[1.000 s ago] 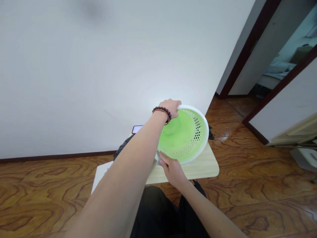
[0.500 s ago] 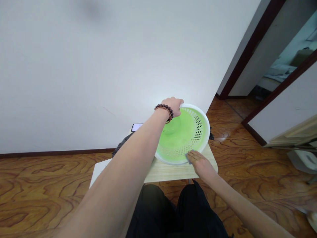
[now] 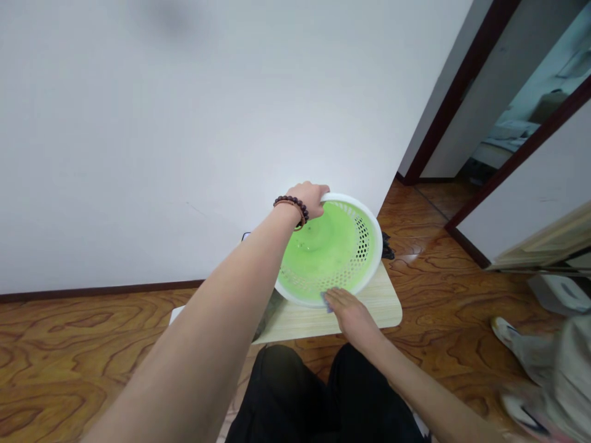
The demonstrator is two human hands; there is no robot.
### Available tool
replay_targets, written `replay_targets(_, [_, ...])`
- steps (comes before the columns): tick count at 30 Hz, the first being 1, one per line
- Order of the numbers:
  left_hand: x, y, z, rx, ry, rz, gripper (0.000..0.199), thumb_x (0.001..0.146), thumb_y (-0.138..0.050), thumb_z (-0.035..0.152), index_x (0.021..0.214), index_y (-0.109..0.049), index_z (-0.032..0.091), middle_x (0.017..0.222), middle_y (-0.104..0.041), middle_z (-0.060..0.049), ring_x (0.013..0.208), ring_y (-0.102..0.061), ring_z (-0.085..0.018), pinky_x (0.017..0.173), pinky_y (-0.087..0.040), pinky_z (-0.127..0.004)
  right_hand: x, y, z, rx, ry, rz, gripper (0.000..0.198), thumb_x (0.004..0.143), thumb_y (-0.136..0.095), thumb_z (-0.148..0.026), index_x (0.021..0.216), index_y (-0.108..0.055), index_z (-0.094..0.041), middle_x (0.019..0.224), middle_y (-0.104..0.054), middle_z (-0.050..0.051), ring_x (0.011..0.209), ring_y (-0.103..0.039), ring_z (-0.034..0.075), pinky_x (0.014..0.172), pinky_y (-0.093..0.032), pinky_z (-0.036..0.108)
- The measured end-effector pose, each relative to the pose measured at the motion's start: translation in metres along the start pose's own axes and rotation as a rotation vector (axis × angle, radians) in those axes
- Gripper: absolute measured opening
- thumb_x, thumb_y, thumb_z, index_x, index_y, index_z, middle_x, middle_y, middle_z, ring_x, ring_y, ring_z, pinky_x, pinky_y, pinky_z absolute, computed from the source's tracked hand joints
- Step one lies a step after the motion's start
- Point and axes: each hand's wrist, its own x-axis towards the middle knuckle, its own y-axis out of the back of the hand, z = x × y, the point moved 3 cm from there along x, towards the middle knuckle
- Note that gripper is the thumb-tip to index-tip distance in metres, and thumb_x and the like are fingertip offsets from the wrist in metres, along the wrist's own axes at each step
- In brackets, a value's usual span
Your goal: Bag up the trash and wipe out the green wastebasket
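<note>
A green plastic colander with a white rim (image 3: 377,237) is held tilted over the small wooden table, its inside facing me. My left hand (image 3: 309,198), wearing a dark bead bracelet on its wrist, is closed around the far left part of the rim. My right hand (image 3: 354,315) presses a small grey-blue cloth (image 3: 327,303) against the near edge of the rim. Most of the cloth is hidden under the fingers. Holes run around the colander's side wall, and a few small drops or glints show on its green bottom.
Pale wood tabletop (image 3: 378,303) lies below the colander, close to the white wall (image 3: 207,123). Something black (image 3: 388,246) sits at the table's right. A phone's corner (image 3: 245,235) shows behind my left arm. At the right, another person's leg and shoe (image 3: 505,332) stand on the wooden floor.
My right hand has slid the cloth leftward along the near rim. The colander and left hand appear slightly further left as the view shifts. Another person has come further into view at the right.
</note>
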Motion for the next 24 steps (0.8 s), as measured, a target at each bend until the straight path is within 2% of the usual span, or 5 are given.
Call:
replay_targets(5, [0.002, -0.001, 0.0, -0.024, 0.003, 0.03, 0.035, 0.072, -0.043, 0.033, 0.105, -0.054, 0.028, 0.092, -0.059, -0.007, 0.078, -0.057, -0.022, 0.064, -0.044, -0.031, -0.014, 0.009, 0.019, -0.072, -0.09, 0.064, 0.042, 0.081, -0.036, -0.006, 0.12, -0.051, -0.014, 0.121, -0.052, 0.01, 0.118, -0.042, 0.02, 0.103, -0.029, 0.042])
replay_targets(14, [-0.003, 0.003, 0.001, -0.036, 0.052, -0.016, 0.035, 0.072, -0.044, 0.033, 0.106, -0.053, 0.029, 0.094, -0.059, -0.006, 0.082, -0.057, -0.021, 0.067, -0.043, -0.03, 0.035, -0.029, -0.064, 0.283, -0.232, 0.236, 0.039, 0.089, -0.03, -0.018, 0.125, -0.045, -0.019, 0.124, -0.051, 0.005, 0.117, -0.042, 0.014, 0.101, -0.033, 0.033])
replay_targets(17, [-0.003, 0.002, -0.001, -0.026, 0.048, -0.007, 0.035, 0.073, -0.043, 0.035, 0.106, -0.052, 0.029, 0.093, -0.058, -0.006, 0.08, -0.056, -0.021, 0.066, -0.043, -0.029, 0.027, -0.027, -0.054, 0.209, -0.152, 0.209, 0.04, 0.088, -0.032, -0.016, 0.125, -0.045, -0.019, 0.125, -0.05, 0.005, 0.117, -0.042, 0.015, 0.101, -0.033, 0.033])
replay_targets(21, [0.0, -0.001, -0.002, -0.012, 0.03, 0.018, 0.035, 0.074, -0.041, 0.037, 0.106, -0.052, 0.03, 0.088, -0.058, -0.005, 0.077, -0.057, -0.02, 0.063, -0.042, -0.028, -0.003, -0.015, -0.013, 0.023, 0.001, 0.155, 0.042, 0.086, -0.035, -0.011, 0.125, -0.044, -0.018, 0.124, -0.051, 0.006, 0.118, -0.041, 0.017, 0.102, -0.032, 0.039])
replay_targets(24, [0.004, -0.003, 0.001, -0.01, 0.012, 0.03, 0.034, 0.073, -0.042, 0.035, 0.105, -0.053, 0.029, 0.087, -0.059, -0.005, 0.076, -0.057, -0.02, 0.061, -0.043, -0.028, -0.019, -0.009, 0.008, -0.078, 0.012, 0.167, 0.045, 0.085, -0.035, -0.008, 0.128, -0.041, -0.019, 0.125, -0.049, 0.006, 0.121, -0.037, 0.019, 0.103, -0.03, 0.042])
